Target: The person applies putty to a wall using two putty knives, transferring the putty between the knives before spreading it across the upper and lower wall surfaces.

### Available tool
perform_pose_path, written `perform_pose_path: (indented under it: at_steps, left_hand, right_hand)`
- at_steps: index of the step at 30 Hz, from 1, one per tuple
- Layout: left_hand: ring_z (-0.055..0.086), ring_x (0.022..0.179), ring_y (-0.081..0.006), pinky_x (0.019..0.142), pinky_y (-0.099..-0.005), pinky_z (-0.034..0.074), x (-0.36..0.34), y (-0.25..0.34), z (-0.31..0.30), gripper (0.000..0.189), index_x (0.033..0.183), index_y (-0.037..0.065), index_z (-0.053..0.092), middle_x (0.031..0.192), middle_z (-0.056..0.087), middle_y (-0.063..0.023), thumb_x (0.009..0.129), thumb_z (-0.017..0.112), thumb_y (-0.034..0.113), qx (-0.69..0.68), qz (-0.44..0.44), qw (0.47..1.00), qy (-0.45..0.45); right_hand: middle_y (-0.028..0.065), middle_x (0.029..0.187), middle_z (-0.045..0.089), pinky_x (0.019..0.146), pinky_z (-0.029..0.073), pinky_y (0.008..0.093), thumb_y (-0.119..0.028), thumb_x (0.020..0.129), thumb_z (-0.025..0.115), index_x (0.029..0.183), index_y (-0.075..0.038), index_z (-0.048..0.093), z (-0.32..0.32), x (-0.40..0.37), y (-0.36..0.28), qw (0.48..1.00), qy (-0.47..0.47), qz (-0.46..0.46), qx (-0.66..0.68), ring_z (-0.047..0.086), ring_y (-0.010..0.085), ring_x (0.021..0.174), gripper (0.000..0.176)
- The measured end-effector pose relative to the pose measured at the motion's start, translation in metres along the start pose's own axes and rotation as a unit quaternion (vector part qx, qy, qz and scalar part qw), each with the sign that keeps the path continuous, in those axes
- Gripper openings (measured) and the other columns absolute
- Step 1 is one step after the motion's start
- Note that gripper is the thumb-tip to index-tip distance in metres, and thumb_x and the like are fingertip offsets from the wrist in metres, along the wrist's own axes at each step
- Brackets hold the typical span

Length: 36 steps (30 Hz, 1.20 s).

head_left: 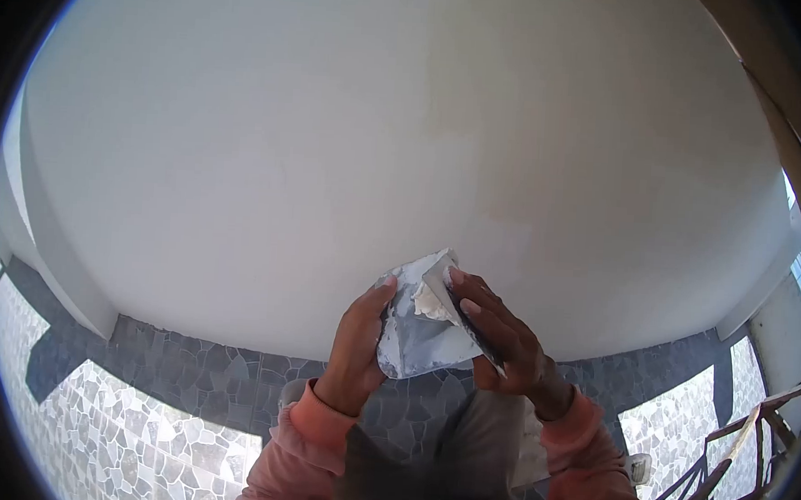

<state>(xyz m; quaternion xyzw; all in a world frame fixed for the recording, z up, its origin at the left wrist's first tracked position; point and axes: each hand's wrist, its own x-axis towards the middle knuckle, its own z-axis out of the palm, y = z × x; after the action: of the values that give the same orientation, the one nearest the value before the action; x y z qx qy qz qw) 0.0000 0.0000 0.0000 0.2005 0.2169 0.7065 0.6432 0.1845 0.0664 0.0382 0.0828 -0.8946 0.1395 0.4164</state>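
Note:
My left hand (360, 338) grips the left edge of a flat grey plate (421, 343) smeared with white paste, its thumb along the rim. A lump of off-white putty (430, 303) lies near the plate's upper right. My right hand (509, 342) is closed around a thin putty scraper (438, 272), which is tilted and touches the lump; its dark edge runs down beside my fingers. Both tools are held in front of my body, just short of the wall. The scraper's lower part is partly hidden by my right hand.
A large pale wall (260, 170) fills the view ahead, with darker beige patches at centre right. Stone-patterned tiles (165, 428) cover the floor. A rusty metal frame (724, 466) stands at lower right, and a small pale object (640, 468) lies near it.

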Motion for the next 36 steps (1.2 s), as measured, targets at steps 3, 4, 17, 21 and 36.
perform_pose_path:
  at_steps: [3,4,17,21,36]
  left_hand:
    - [0.067,0.104,-0.0277,0.088,-0.04,0.058,0.007,0.007,-0.005,0.042,0.132,-0.006,0.045,0.12,0.062,-0.0186,0.102,0.044,0.024,-0.005,0.006,1.0,-0.019]
    - [0.067,0.103,-0.0276,0.087,-0.0398,0.058,0.009,0.005,-0.006,0.042,0.131,-0.006,0.046,0.119,0.062,-0.0187,0.102,0.044,0.024,-0.003,0.012,1.0,-0.013]
    - [0.065,0.102,-0.0234,0.087,-0.0366,0.055,0.016,0.003,-0.02,0.036,0.127,-0.006,0.047,0.116,0.061,-0.0158,0.103,0.041,0.02,0.071,0.055,0.995,0.047]
    - [0.065,0.102,-0.0225,0.087,-0.0363,0.055,0.015,0.012,-0.012,0.036,0.128,-0.005,0.048,0.115,0.061,-0.0147,0.103,0.039,0.02,0.108,0.079,0.987,0.085]
    - [0.064,0.1,-0.0215,0.086,-0.0353,0.054,0.021,-0.003,-0.007,0.033,0.127,-0.004,0.049,0.114,0.061,-0.0135,0.103,0.038,0.017,0.126,0.107,0.983,0.083]
  right_hand:
    - [0.0234,0.151,0.037,0.117,0.03,0.0537,0.014,0.061,0.061,0.147,0.0,0.034,0.007,-0.002,0.005,0.999,-0.029,0.004,-0.037,0.036,0.039,0.14,0.091]
    - [0.0237,0.151,0.037,0.117,0.03,0.0528,0.016,0.06,0.059,0.146,0.0,0.034,0.007,-0.007,0.007,0.998,-0.031,0.02,-0.041,0.036,0.0391,0.14,0.091]
    - [0.0163,0.151,0.038,0.116,0.035,0.0438,0.023,0.07,0.046,0.141,-0.002,0.041,-0.012,-0.091,0.057,0.953,-0.169,0.198,-0.153,0.039,0.0329,0.139,0.076]
    - [0.0156,0.14,0.052,0.107,0.046,0.0429,0.021,0.072,0.045,0.137,-0.006,0.049,-0.04,-0.071,0.026,0.965,-0.035,0.248,-0.082,0.052,0.0351,0.128,0.071]
    - [0.0132,0.123,0.062,0.091,0.051,0.0417,-0.005,0.082,0.064,0.119,-0.003,0.061,-0.053,0.016,-0.011,0.944,-0.198,-0.006,-0.263,0.062,0.0292,0.109,0.038]
